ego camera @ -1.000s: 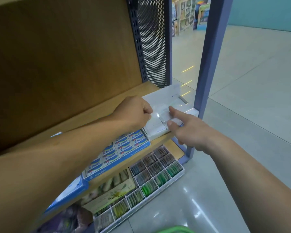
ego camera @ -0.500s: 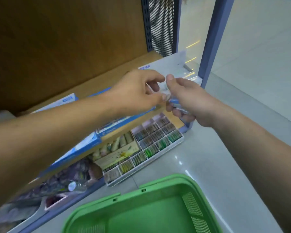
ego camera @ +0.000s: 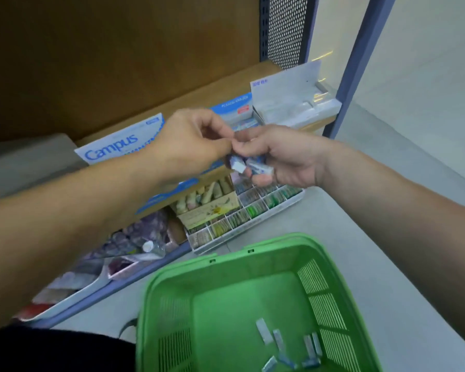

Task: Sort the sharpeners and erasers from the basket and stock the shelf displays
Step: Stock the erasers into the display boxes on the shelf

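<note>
My right hand (ego camera: 285, 154) holds a small bunch of blue-and-white erasers (ego camera: 253, 166) in its curled fingers, in front of the wooden shelf (ego camera: 199, 92). My left hand (ego camera: 191, 142) meets it from the left, thumb and fingertips pinching at the top of that bunch. Below, a green basket (ego camera: 226, 269) stands on the floor with several small erasers or sharpeners (ego camera: 287, 345) lying near its front right corner. On the shelf stand a white display box (ego camera: 293, 100), a blue-and-white eraser box (ego camera: 236, 108) and a blue Campus box (ego camera: 118, 146).
Under the shelf a divided white tray of coloured items (ego camera: 242, 213) and a box of chalk-like sticks (ego camera: 204, 200) rest at floor level. A blue-grey upright post (ego camera: 352, 65) ends the shelf on the right, with pale floor beyond. Packaged goods (ego camera: 91, 264) lie at lower left.
Both hands have pulled back from the white display box toward me, and the right hand now carries erasers. The view has tilted down, bringing the green basket into sight.
</note>
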`<state>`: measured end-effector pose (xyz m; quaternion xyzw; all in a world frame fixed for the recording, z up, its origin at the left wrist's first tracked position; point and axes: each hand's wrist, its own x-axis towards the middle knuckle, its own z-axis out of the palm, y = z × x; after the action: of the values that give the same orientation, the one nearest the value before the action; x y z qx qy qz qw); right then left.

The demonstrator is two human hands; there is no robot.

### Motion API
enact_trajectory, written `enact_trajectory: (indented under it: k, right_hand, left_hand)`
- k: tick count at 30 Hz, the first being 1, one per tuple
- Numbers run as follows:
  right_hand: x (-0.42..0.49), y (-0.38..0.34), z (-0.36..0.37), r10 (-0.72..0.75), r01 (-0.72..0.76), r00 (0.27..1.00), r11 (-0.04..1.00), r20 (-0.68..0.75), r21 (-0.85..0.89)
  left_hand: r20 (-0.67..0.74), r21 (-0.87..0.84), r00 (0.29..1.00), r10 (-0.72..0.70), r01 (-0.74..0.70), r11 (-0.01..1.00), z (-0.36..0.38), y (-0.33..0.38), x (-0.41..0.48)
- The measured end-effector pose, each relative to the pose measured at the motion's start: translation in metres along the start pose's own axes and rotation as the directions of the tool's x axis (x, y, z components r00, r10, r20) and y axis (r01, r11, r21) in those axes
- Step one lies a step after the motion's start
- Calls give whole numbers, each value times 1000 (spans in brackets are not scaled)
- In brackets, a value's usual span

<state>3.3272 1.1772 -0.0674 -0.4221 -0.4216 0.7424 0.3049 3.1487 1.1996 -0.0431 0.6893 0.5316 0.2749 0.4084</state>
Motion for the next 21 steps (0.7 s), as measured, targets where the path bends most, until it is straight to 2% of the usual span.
enact_trajectory:
  k: [4,6,8,11,16,21]
  right_hand:
    - [20,4,2,-24,31,997,994,-67,101]
    - [31,5,8,-35,48,996,982,-76,182]
    - [43,9,16,-27,48,995,975,-95,219]
    - [52,11,21,3,14,995,984,-95,178]
    - [57,6,8,-94,88,953,996,-287,-33]
    - [49,10,5,-101,90,957,995,-272,-52]
  left_hand:
    - [-4,-305,986,-165,156,939,-12,-11,0]
    - [-19,-373,981,-193,172,912,-12,-17,2]
    - [-44,-359,978,-205,176,916,-11,-22,3]
    - [-34,-358,972,-233,206,911,-16,-30,4]
    - [-57,-270,970,-238,215,939,-31,-40,9]
    - [-50,-286,984,-170,149,947,-17,-39,4]
